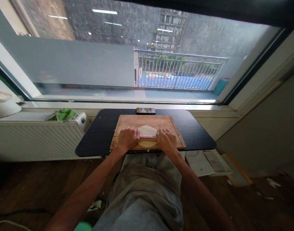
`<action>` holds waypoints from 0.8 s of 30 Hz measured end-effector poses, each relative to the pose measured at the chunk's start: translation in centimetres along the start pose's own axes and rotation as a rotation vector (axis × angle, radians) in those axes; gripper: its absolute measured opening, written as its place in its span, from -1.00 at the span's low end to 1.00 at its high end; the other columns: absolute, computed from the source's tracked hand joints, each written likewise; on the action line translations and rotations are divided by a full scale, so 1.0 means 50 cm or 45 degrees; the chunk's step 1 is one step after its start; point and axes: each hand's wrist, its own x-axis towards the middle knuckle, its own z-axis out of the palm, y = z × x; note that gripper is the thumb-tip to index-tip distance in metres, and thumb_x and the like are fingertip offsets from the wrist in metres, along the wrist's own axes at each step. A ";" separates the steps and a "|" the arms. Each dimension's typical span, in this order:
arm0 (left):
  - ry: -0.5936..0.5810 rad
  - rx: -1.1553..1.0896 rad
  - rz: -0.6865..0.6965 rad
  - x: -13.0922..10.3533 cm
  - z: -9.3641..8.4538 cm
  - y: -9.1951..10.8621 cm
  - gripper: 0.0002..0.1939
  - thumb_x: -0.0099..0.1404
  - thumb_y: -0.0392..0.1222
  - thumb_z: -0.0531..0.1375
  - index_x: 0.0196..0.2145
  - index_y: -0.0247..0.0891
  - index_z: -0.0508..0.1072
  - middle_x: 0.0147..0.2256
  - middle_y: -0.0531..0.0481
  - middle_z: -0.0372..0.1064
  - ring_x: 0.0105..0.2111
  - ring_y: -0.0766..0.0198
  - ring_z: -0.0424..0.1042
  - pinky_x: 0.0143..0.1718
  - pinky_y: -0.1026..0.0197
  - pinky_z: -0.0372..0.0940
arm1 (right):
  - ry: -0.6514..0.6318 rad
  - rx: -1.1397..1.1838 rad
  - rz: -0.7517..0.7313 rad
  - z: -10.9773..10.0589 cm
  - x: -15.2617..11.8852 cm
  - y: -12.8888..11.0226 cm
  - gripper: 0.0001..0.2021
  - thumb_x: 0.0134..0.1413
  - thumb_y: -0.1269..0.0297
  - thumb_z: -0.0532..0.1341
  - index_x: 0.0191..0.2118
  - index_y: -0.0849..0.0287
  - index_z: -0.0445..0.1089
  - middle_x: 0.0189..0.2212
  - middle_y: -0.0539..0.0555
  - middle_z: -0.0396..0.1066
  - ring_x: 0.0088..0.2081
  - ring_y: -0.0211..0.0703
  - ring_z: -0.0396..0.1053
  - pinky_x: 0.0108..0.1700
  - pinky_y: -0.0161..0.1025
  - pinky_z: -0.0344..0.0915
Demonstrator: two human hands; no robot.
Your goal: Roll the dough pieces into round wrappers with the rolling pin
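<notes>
A wooden cutting board (158, 119) lies on the black table in front of me. On it is a thin, pale sheet of dough (147, 130), seen both beyond and on the near side of a rolling pin (148, 139) that crosses it. The pin shows a whitish and red band in its middle. My left hand (129, 138) is closed round its left end and my right hand (166, 140) round its right end. Both fists hide the pin's ends and cover the dough's sides.
A phone-like flat object (146, 110) lies at the back of the black table (98, 134), near the window. Small crumbs dot the tabletop. To the left stands a white radiator (40, 138) with a green cloth (66, 115) on it. White panels (200, 163) sit low at the right.
</notes>
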 end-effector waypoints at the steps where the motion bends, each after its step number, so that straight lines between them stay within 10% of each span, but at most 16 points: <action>1: -0.001 0.000 -0.010 0.002 -0.001 0.000 -0.37 0.63 -0.05 -0.15 -0.14 -0.37 0.69 -0.12 -0.38 0.66 -0.11 -0.07 0.67 -0.13 0.06 0.42 | -0.003 0.008 0.011 -0.001 0.001 -0.001 -0.63 0.62 0.24 -0.04 -0.09 0.14 0.51 -0.14 0.19 0.63 -0.04 0.02 0.49 -0.02 -0.14 0.20; 24: 0.000 0.064 -0.045 0.136 0.028 -0.027 -0.43 0.61 -0.08 -0.08 -0.13 -0.37 0.71 -0.12 -0.39 0.66 -0.11 -0.09 0.66 -0.09 -0.01 0.41 | -0.045 -0.028 -0.077 0.040 0.123 0.017 -0.56 0.61 0.32 -0.07 -0.05 0.15 0.59 -0.10 0.21 0.65 -0.05 -0.01 0.53 -0.07 -0.19 0.24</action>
